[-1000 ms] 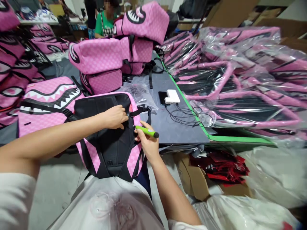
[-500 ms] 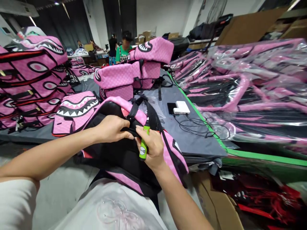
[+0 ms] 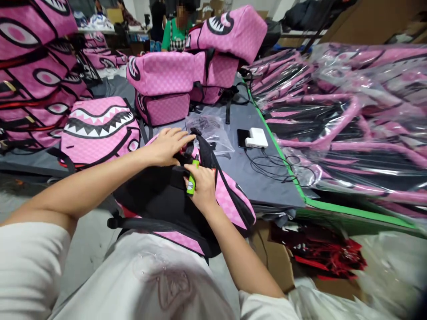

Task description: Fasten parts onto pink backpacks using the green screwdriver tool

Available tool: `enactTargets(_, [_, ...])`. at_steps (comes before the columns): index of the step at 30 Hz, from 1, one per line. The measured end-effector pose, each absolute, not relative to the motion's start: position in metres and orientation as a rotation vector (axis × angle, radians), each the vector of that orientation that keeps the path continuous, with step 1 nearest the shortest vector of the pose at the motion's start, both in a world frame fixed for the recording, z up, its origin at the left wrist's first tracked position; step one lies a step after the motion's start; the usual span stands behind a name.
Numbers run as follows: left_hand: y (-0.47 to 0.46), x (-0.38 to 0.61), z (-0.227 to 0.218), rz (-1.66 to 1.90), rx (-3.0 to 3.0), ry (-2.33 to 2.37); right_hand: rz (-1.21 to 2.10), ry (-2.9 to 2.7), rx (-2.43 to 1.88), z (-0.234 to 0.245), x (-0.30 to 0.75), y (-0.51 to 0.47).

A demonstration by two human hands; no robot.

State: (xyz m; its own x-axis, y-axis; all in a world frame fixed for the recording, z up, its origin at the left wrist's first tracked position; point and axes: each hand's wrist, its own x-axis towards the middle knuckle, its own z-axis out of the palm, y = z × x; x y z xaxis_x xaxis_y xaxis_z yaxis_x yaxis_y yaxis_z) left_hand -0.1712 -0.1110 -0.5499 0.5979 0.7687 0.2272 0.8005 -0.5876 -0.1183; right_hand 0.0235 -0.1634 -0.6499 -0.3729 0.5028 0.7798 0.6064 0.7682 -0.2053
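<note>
A pink and black backpack (image 3: 153, 195) leans between my body and the table edge, its black back panel facing up toward me. My left hand (image 3: 167, 146) lies over its top edge by the strap (image 3: 208, 151), fingers stretched out and thumb pointing down at the black panel. In my right hand (image 3: 204, 186) is a bright green, stick-shaped tool (image 3: 191, 183) with a dark tip pointing up. That hand rests against the upper panel, right of my left hand. What lies under my left fingers is partly hidden.
Stacked pink backpacks (image 3: 46, 78) rise at the left, beside one lying flat (image 3: 100, 129). More pink bags (image 3: 163, 73) stand ahead. A phone (image 3: 243, 138), white charger (image 3: 256, 138) and cables lie right. Plastic-wrapped bags (image 3: 320, 120) fill the far right; a carton (image 3: 273, 262) is below. A co-worker (image 3: 176, 33) is behind.
My left hand has left the black strap piece near my right hand and moved up to the backpack's top edge, fingers now extended. My right hand keeps the green tool. The view has tilted down.
</note>
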Motion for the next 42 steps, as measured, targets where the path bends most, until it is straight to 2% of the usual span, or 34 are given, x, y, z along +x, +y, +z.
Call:
enactTargets(5, [-0.062, -0.15, -0.57, 0.033, -2.653, -1.363, -0.058, -2.087, -0.905, -0.666, 0.026, -0.169])
enactTargets(16, [-0.094, -0.15, -0.582, 0.047, -2.501, -1.234, 0.045, -2.056, -0.83, -0.674, 0.04, -0.173])
enactTargets(21, [-0.09, -0.147, -0.594, -0.063, -2.505, -1.28, 0.216, -2.068, -0.909, -0.674, 0.046, -0.168])
enactTargets(27, [-0.097, -0.148, -0.596, -0.214, -2.414, -1.509, 0.476, -1.882, -1.153, -0.648, 0.046, -0.157])
enactTargets(36, [-0.101, -0.15, -0.58, -0.192, -2.453, -1.645, 0.851, -2.364, -1.03, -0.594, 0.057, -0.113])
enactTargets(42, [-0.102, -0.151, -0.581, -0.197, -2.372, -1.788, 0.663, -2.559, -0.95, -0.587, 0.048, -0.106])
